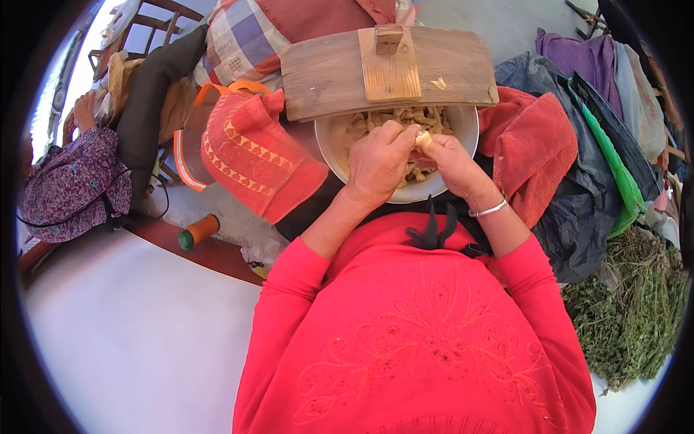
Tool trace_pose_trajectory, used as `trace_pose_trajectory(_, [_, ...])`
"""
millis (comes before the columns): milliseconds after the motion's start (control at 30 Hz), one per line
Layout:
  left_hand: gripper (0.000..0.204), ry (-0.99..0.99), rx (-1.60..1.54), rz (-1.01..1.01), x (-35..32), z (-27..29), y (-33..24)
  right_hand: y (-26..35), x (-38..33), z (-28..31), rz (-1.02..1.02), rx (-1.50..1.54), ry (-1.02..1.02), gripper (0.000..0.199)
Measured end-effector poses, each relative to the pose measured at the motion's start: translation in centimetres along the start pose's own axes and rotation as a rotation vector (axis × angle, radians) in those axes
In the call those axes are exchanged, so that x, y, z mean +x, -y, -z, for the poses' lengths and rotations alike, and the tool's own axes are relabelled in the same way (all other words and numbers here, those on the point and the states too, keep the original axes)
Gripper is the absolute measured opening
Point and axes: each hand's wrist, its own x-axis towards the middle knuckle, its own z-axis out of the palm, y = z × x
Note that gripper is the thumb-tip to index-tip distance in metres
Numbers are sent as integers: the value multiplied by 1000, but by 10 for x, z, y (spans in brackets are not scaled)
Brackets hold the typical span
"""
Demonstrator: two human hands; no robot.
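Both of my hands meet over a white basin (324, 145) that holds many pale, yellowish-brown knobbly pieces (415, 173). A small cream-coloured piece (423, 139) is pinched between their fingertips; its kind is not clear. My left hand (378, 160) is closed with its thumb and fingers against the piece. From the other side my right hand (455, 165), with a silver bangle on its wrist, also grips it. A wooden board (318, 76) with a paler strip and a block (388, 39) on it covers the basin's far part.
Red cloths (253, 155) lie on both sides of the basin. A spool of orange thread (199, 231) and a purple patterned bag (76, 184) are at the left. Dark plastic bags (557, 217), a green bag edge (614, 173) and dried green plants (629, 304) lie at the right.
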Motion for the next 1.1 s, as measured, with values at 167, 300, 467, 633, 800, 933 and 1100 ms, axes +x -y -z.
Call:
trace_pose_trajectory(167, [30,-56,-259,6,-3,-8,-2,-2,-2,4,-33,374,136,16])
trace_pose_trajectory(300, [23,110,-187,170,12,5,-10,2,1,-6,368,-199,-151,9])
trace_pose_trajectory(467, [21,191,-209,411,38,6,-18,23,-3,-15,784,-685,-380,10])
trace_pose_trajectory(633, [21,-3,-854,561,28,-7,-14,47,0,-20,892,-646,-483,7])
trace_pose_trajectory(800, [25,90,-840,519,-16,10,-22,38,12,0,705,-299,-393,9])
trace_pose_trajectory(933, [9,-66,47,17,-12,23,10,56,13,7,573,-104,-376,26])
trace_pose_trajectory(1100, [12,32,109,-118,13,35,8,81,19,13,370,-638,45,29])
